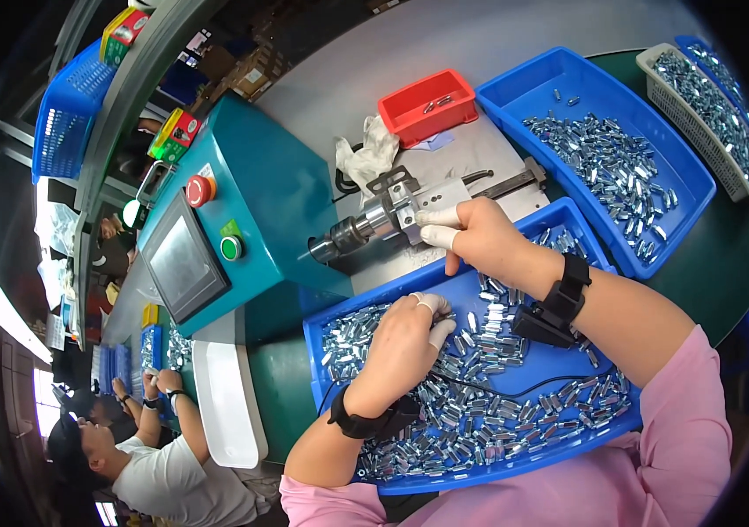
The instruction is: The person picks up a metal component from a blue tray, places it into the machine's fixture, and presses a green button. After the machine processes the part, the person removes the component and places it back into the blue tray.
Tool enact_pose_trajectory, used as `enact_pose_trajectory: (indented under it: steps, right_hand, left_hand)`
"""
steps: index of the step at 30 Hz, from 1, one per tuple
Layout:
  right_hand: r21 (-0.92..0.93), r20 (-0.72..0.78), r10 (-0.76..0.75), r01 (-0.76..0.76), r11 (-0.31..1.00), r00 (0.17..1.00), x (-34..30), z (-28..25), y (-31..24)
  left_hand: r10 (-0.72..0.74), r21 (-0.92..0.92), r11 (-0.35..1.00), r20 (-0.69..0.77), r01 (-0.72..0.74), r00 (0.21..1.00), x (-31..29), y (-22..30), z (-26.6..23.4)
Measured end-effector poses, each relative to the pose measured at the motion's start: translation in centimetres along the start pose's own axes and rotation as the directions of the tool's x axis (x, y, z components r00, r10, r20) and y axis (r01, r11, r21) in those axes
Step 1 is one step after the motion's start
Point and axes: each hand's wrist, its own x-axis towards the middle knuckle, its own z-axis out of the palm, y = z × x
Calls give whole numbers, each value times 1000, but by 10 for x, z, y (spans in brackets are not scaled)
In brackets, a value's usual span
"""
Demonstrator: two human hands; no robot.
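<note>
My right hand (484, 239) reaches to the metal clamp block (405, 213) in front of the machine's chuck (348, 237). Its thumb and forefinger wear white finger covers and are closed together at the block; whatever is between them is hidden. My left hand (401, 347) is low over the near blue tray (515, 472), fingers curled in and also white-covered at the tips. Whether a part sits in that grip does not show. Many small shiny metal hex-shaped pieces (480, 422) lie in this tray around and under my left hand.
A teal machine (273, 167) with a screen, red knob and green button stands left. Behind the clamp are a red bin (427, 119) and a white cloth (366, 156). Another blue tray (559, 66) of metal pieces is right. A white tray (252, 430) and a co-worker (172, 465) are left.
</note>
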Motion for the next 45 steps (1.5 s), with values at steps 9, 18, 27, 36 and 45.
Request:
enact_pose_trajectory:
  steps: [9, 18, 27, 36, 45]
  right_hand:
    - [60, 20, -2, 1, 998, 1000, -10, 2, -8]
    - [66, 13, -40, 39, 997, 999, -7, 2, 3]
    - [48, 25, -33, 32, 998, 999, 3, -7, -9]
    - [-732, -152, -121, -29, 681, 981, 11, -2, -49]
    - [-962, -206, -254, -148, 228, 945, 34, -7, -71]
  left_hand:
    - [20, -146, 989, -90, -33, 996, 0, 14, -4]
    - [-100, -120, 987, 37, 104, 994, 6, 16, -8]
    - [-176, -238, 960, -100, 148, 979, -2, -1, -6]
    - [-25, -187, 982, -146, -3, 989, -2, -5, -6]
    - [-12, -217, 976, -181, -29, 983, -3, -7, -5]
